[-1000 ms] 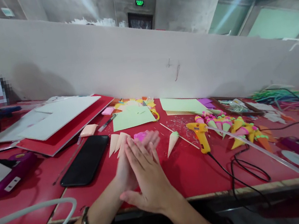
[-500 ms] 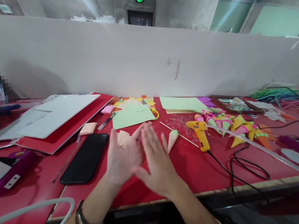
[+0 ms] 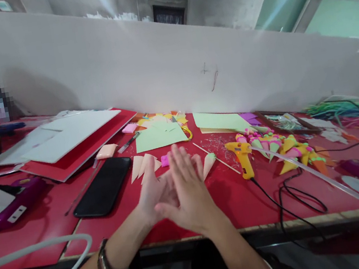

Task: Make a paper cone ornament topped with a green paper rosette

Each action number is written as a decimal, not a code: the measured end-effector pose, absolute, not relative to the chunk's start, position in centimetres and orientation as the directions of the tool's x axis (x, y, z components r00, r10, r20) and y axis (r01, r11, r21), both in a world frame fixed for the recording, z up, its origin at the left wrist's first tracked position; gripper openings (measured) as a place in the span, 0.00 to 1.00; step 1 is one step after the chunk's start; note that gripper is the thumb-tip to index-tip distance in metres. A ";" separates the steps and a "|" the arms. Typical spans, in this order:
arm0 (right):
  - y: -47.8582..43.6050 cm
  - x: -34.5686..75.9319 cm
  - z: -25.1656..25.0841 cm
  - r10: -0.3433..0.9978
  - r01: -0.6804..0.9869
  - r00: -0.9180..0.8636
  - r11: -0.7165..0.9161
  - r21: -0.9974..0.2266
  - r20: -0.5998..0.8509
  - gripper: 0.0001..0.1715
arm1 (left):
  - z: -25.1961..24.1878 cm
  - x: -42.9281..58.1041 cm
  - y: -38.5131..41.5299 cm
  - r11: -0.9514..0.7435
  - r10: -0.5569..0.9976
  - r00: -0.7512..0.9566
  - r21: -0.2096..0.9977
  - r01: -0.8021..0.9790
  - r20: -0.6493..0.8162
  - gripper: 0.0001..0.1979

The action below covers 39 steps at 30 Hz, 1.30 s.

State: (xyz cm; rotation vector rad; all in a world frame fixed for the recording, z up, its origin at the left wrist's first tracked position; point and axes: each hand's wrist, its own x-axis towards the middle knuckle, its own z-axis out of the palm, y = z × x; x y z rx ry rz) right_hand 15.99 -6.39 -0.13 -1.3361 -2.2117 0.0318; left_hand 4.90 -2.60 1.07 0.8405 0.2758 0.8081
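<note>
My left hand [image 3: 157,196] is palm up with its fingers stretched out. Laid flat across it is my right hand [image 3: 192,197], fingers straight, palm against palm. Whatever may lie between the palms is hidden. Just beyond the fingertips sit a small bright pink lump [image 3: 164,160] and several cream paper triangles [image 3: 137,166]. A cream cone with a pale green top [image 3: 209,164] rests to the right of my right hand, beside a thin wooden stick [image 3: 228,164]. Left of my hands lies a black phone [image 3: 103,187].
At right are a yellow glue gun [image 3: 244,160] with a black cord and several colourful decorated cones [image 3: 288,152]. Pale green paper [image 3: 159,136] and yellow-handled scissors [image 3: 187,133] lie ahead. White boards [image 3: 75,134] are stacked left. A white looped tube [image 3: 36,248] crosses the near left.
My hands have shifted against each other, the right one sliding over the left palm. The paper triangles and pink lump show more now. The view has tilted slightly.
</note>
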 end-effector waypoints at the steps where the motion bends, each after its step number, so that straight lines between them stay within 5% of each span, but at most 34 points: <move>1: -6.4 16.1 -0.1 0.842 0.830 -0.305 0.465 -0.308 0.446 0.53 | 1.2 4.7 -2.5 0.443 0.733 0.676 0.699 -0.562 0.079 0.43; 5: -6.5 16.0 -0.1 0.816 0.800 -0.399 0.533 -0.277 0.417 0.54 | 1.6 3.6 -1.9 0.450 0.800 0.590 0.539 -0.712 0.112 0.39; 11: -6.4 16.2 0.1 0.836 0.832 -0.306 0.468 -0.299 0.456 0.51 | 1.5 3.5 -2.0 0.541 0.731 0.672 0.496 -0.679 0.122 0.41; 15: -6.7 15.8 0.3 0.768 0.749 -0.471 0.608 -0.263 0.435 0.50 | 1.1 3.5 -2.0 0.542 0.744 0.657 0.466 -0.700 0.121 0.38; 22: -5.7 16.3 -0.4 0.726 0.775 -0.283 0.558 -0.297 0.626 0.22 | 0.4 4.0 -2.1 0.617 0.655 0.740 0.456 -0.641 0.153 0.38; 27: -5.2 17.5 -1.0 0.636 0.700 -0.169 0.615 -0.363 0.753 0.14 | 0.4 4.7 -2.1 0.584 0.685 0.727 0.568 -0.581 0.039 0.35; 33: -6.0 17.2 -0.7 0.662 0.537 -0.002 0.633 -0.557 0.750 0.08 | 0.1 5.8 -1.8 0.192 0.841 0.540 0.944 -0.268 -0.018 0.17; 39: -6.2 17.2 -0.3 0.548 0.567 0.053 0.672 -0.477 0.835 0.12 | 0.7 6.9 -0.2 -0.182 0.720 0.673 0.982 -0.054 0.170 0.06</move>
